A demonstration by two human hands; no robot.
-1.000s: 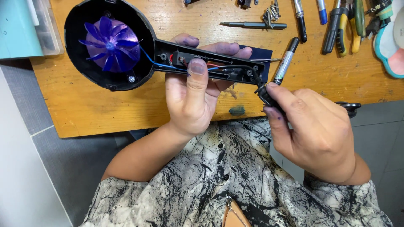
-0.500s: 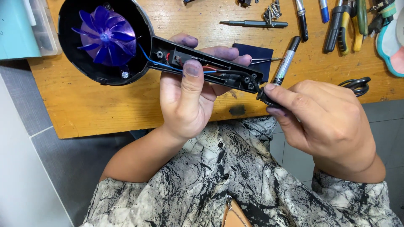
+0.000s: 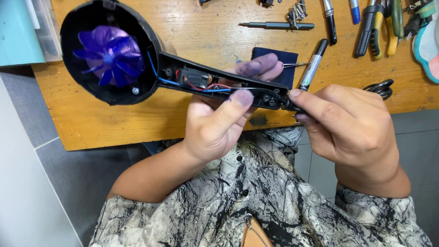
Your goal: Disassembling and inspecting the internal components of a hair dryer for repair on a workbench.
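My left hand (image 3: 219, 123) grips the opened handle of a black hair dryer half-shell (image 3: 151, 68), thumb pressed on top near the handle's end. Inside the round head sits a purple fan (image 3: 109, 55); a small switch and red, blue and black wires (image 3: 201, 84) lie along the handle. My right hand (image 3: 352, 132) pinches the black cord end (image 3: 288, 105) at the handle's tip between thumb and forefinger. Both hands hover over the front edge of a wooden table (image 3: 100, 123).
Behind the handle lie a dark blue square pad (image 3: 274, 57) and a black marker (image 3: 313, 64). Further back are a metal driver shaft (image 3: 279, 25), loose screws, pens, pliers (image 3: 379, 27) and black scissors (image 3: 379, 87). A teal box (image 3: 20, 32) stands far left.
The hair dryer shell has shifted right and slightly down in view. My right hand has moved in and closed its fingertips on the cord end at the handle's tip.
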